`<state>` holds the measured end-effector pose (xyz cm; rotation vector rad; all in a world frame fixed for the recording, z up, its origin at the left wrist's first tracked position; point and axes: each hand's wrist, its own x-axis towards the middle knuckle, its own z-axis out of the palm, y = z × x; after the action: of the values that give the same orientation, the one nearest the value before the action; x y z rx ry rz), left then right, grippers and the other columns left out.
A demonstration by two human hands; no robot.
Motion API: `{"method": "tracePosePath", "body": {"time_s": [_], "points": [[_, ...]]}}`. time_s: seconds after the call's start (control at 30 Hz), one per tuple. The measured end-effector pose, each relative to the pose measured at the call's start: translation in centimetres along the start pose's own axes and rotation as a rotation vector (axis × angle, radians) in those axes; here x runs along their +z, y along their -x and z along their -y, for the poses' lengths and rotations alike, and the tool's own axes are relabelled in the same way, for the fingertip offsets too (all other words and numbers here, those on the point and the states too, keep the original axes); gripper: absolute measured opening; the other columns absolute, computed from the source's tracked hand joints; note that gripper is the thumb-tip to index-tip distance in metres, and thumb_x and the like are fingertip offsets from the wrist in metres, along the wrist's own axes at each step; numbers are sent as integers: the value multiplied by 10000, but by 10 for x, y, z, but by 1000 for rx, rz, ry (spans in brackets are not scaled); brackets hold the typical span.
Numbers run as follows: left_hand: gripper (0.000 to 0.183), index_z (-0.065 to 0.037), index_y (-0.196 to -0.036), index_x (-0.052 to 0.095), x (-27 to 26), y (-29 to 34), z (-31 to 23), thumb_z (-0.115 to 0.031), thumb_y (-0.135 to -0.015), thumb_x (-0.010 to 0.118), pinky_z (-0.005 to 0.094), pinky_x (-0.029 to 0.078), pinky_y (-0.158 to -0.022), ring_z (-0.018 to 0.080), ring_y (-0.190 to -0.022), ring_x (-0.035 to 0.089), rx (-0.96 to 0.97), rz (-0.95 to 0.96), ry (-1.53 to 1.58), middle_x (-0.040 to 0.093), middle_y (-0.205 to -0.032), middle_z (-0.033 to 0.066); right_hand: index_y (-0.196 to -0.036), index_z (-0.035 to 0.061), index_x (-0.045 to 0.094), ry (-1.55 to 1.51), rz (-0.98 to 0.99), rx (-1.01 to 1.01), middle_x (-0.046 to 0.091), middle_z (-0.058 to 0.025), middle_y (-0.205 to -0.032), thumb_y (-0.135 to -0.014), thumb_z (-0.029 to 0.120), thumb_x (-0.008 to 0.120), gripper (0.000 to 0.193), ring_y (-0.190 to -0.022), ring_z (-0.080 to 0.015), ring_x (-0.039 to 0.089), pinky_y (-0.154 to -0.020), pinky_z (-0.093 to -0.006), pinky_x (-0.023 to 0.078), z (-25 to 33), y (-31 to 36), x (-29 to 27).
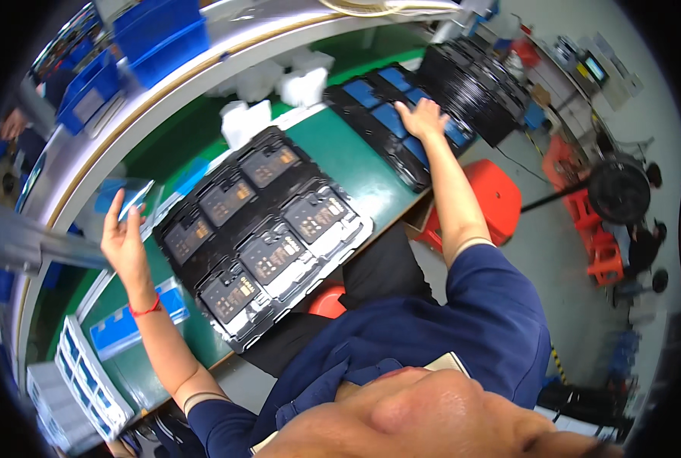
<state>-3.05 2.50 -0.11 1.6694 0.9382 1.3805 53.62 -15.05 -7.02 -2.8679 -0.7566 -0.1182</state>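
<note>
My right hand (pixel 424 120) rests with spread fingers on flat blue pieces (pixel 390 118) in a black tray (pixel 367 140) at the far right of the green bench. At the left, my left hand (pixel 125 243) is raised, fingers apart, beside a clear plastic sheet (pixel 146 191); whether the fingertips touch it I cannot tell. Between my hands lies another black tray (pixel 226 229), tilted across the bench. Two rows of flat dark rectangular parts (pixel 272 256) with pale print sit in its pockets. Glossy clear film shows along its near edge.
Stacked black trays (pixel 470 84) stand at the far right, above a red stool (pixel 493 195). Blue-and-clear strips (pixel 130 324) and pale partitioned trays (pixel 88 374) occupy the left end. White bags (pixel 245 122) sit behind, under a shelf with blue bins (pixel 165 46). A grey bar (pixel 58 248) juts in from the left.
</note>
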Motion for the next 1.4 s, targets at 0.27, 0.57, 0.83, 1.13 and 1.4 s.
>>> {"method": "tracePosePath", "body": {"time_s": [0.27, 0.57, 0.83, 1.13, 1.4], "points": [[454, -18, -1308, 501, 16, 5, -7, 30, -864, 584, 233, 500, -718, 122, -829, 643, 42, 105, 14, 614, -833, 21, -1248, -11, 498, -565, -426, -852, 519, -235, -1254, -845, 257, 652, 508, -1151, -374, 511, -989, -451, 389, 107, 95, -52], [548, -15, -1369, 395, 31, 22, -27, 59, -858, 577, 233, 521, -693, 111, -818, 626, -53, 253, 240, 563, -904, 38, -1062, 62, 604, -806, -325, -1701, 606, -109, -1119, -697, 99, 735, 390, -1098, -295, 549, -990, -500, 383, 275, 241, -87], [679, -88, -1450, 307, 37, 30, -35, 84, -844, 560, 211, 452, -760, 67, -829, 553, 30, 461, 110, 601, -895, 26, -931, 47, 675, -1035, -228, -1537, 675, -80, -825, -740, 60, 717, 195, -796, -243, 643, -881, -416, 455, 269, 235, -52], [729, -121, -1437, 356, 35, 28, -43, 143, -776, 512, 279, 501, -817, 122, -834, 646, 315, 453, -259, 677, -831, 77, -912, 17, 721, -1275, 529, -1196, 706, -105, -855, -846, 117, 668, 131, -774, -165, 648, -717, -293, 497, 263, 221, -48], [670, -84, -1445, 320, 15, 9, -23, 114, -834, 509, 266, 493, -823, 143, -865, 636, -67, 315, 90, 656, -882, 95, -925, 16, 690, -1464, 486, -970, 660, -22, -857, -835, 93, 687, 118, -797, -92, 597, -731, -239, 472, 259, 188, -51]]}}
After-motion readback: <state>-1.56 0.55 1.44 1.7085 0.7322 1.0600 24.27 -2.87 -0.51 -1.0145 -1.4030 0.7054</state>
